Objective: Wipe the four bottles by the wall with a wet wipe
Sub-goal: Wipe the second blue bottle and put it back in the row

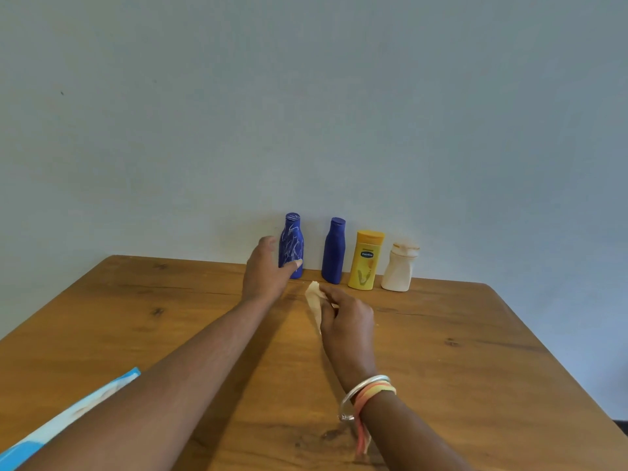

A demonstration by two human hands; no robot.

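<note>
Four bottles stand in a row against the wall on a wooden table [458, 334]. From the left: a blue bottle with white scratch marks [292, 239], a plain blue bottle [334, 251], a yellow bottle [366, 261] and a cream bottle [399, 268]. My left hand [266, 271] reaches around the scratched blue bottle, thumb on its lower front and fingers apart behind its left side. My right hand [346, 317] hovers over the table in front of the plain blue bottle, pinching a crumpled pale wet wipe [314, 299].
A light blue and white packet [68, 416] lies at the table's near left edge, partly under my left forearm. Bangles and a thread band circle my right wrist. The wall rises directly behind the bottles.
</note>
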